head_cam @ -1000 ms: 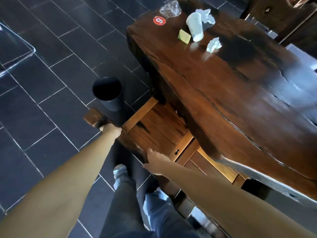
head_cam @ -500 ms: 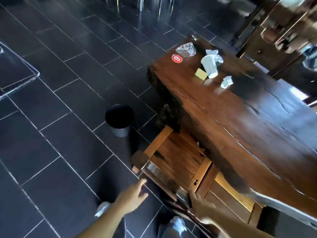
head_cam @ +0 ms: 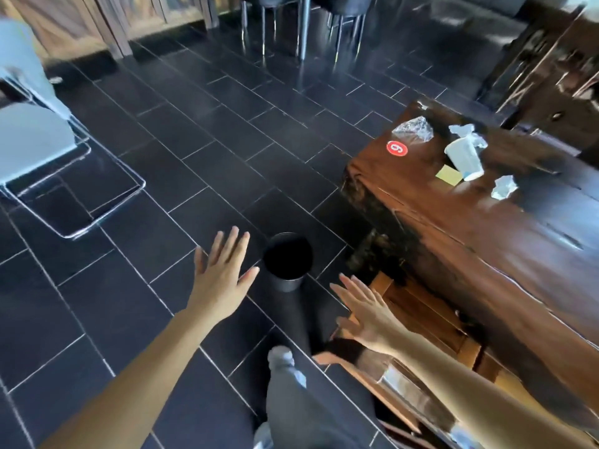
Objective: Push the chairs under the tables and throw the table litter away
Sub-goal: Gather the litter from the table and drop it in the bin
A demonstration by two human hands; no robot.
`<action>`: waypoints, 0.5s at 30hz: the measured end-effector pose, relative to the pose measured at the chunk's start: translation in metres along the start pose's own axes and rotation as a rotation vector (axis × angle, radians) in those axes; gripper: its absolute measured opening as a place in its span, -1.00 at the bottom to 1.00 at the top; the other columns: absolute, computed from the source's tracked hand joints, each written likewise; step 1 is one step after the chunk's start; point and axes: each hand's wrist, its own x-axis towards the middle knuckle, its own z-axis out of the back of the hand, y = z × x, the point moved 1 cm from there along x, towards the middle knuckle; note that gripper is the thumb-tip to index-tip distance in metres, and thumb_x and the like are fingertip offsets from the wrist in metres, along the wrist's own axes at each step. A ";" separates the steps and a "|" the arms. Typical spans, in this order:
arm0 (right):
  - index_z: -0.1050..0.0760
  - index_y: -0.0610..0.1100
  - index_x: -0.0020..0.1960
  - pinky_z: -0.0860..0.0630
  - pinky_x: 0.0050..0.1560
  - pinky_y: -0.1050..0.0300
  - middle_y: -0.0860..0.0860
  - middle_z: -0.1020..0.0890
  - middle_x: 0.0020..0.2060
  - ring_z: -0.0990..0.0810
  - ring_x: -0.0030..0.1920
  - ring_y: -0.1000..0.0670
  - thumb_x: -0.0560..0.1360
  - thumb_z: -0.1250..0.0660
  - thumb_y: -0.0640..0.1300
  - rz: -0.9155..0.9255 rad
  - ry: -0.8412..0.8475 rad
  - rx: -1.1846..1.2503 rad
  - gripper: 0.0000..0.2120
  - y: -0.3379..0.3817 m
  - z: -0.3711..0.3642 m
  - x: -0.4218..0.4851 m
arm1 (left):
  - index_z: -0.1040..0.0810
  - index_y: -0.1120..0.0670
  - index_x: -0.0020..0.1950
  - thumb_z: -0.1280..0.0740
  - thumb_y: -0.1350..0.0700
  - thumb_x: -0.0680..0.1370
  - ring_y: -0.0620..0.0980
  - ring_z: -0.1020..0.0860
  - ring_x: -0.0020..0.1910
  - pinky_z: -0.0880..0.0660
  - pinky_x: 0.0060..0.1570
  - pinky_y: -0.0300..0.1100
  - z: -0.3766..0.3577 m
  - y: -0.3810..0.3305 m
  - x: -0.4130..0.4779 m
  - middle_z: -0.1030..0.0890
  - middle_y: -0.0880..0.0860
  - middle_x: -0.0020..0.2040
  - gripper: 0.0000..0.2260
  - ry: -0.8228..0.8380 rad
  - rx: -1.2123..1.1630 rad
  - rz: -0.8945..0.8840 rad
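Dark reddish-brown table (head_cam: 486, 247) with black streaks; red round sticker (head_cam: 396, 147), yellow note (head_cam: 449, 174), white cup (head_cam: 463, 155), clear wrapper (head_cam: 414, 128). Black bin (head_cam: 287, 262) on black tiles (head_cam: 181, 150) with pale grout.

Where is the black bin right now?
In the head view the black bin stands on the dark tiled floor at lower centre, between the left hand and the right hand, just off the wooden table's near corner.

The tabletop (head_cam: 486, 254) is seen to be dark, glossy wood, rough at its edge. The chair (head_cam: 421, 312) is made of varnished wood. The floor (head_cam: 194, 124) is laid with shiny dark tiles. A paper cup (head_cam: 464, 155), a crinkled clear plastic wrapper (head_cam: 414, 128) and a crumpled tissue (head_cam: 503, 187) are noted.
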 end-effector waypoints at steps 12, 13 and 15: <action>0.18 0.08 0.55 0.28 0.48 -0.09 0.09 0.23 0.54 0.36 0.50 0.04 0.60 -0.07 0.12 0.045 -0.379 0.051 -0.37 0.101 0.160 0.273 | 0.23 -0.07 0.52 0.25 -0.30 0.44 -0.09 0.35 0.46 0.38 0.37 0.06 0.094 0.052 0.235 0.26 -0.10 0.53 -0.32 -0.023 0.143 -0.150; 0.19 0.08 0.55 0.28 0.49 -0.10 0.09 0.23 0.54 0.37 0.50 0.04 0.60 -0.06 0.13 0.061 -0.391 0.065 -0.37 0.101 0.174 0.293 | 0.22 -0.07 0.52 0.24 -0.30 0.44 -0.08 0.35 0.47 0.38 0.37 0.06 0.101 0.057 0.255 0.25 -0.10 0.53 -0.32 -0.026 0.139 -0.157; 0.18 0.08 0.55 0.27 0.50 -0.12 0.10 0.24 0.54 0.37 0.50 0.04 0.61 -0.06 0.13 0.080 -0.396 0.060 -0.37 0.103 0.204 0.332 | 0.22 -0.07 0.52 0.17 -0.29 0.50 -0.06 0.33 0.48 0.35 0.39 0.07 0.116 0.065 0.298 0.23 -0.08 0.54 -0.36 -0.032 0.114 -0.129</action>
